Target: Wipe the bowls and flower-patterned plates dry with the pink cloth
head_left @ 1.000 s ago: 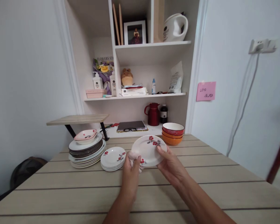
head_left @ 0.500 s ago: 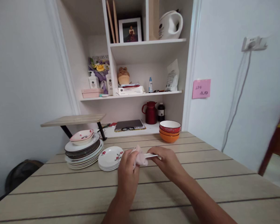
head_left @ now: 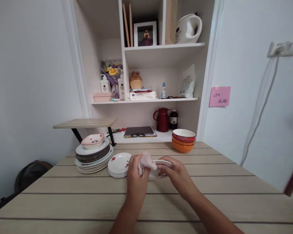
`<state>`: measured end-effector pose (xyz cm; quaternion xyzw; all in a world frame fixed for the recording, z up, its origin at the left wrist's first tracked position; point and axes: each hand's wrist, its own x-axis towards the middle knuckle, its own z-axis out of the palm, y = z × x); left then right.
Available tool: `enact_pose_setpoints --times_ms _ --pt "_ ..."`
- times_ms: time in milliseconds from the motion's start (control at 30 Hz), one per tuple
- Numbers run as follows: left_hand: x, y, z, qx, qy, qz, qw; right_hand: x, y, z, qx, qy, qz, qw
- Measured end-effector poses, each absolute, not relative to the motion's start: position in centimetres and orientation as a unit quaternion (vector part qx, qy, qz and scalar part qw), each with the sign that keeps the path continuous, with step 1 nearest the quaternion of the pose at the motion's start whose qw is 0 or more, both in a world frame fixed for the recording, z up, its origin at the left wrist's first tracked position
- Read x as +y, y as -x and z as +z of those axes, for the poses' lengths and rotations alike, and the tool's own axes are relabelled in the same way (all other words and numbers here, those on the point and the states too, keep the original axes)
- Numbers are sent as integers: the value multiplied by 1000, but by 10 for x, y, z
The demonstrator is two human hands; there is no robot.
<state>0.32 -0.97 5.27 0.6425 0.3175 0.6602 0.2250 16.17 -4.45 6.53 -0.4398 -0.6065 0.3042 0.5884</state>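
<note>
A pale pink cloth is bunched in my left hand, wrapped over the left edge of a small white plate. My right hand grips the plate's right side, thumb and fingers on the rim. The plate is tilted above the table, its flowered face partly showing below the rim and mostly hidden by my hands. Just left of my left hand stands a short stack of small white plates with red flowers.
A taller stack of plates, topped by square pink-rimmed bowls, stands at the left by a small raised wooden shelf. Red and orange bowls are stacked at the back right. Behind are a laptop and a red jug.
The view has swung a little left, so the scene sits further right. The plate has tipped so its flowered face shows somewhat more, and the cloth stays on its edge.
</note>
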Motion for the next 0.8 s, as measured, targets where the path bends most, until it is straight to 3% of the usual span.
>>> enact_pose_setpoints --times_ms 233,500,667,800 --pt "-13 -4 60 322 -571 644 394 -47 -158 68 -453 378 430 683" --pt "-11 -27 36 302 -503 617 525 -49 -149 75 -285 288 507 761" --pt "-14 -25 38 293 -502 620 527 -52 -147 79 -282 282 525 752" --pt "-16 -15 46 317 -545 624 462 -55 -154 83 -357 322 511 712"
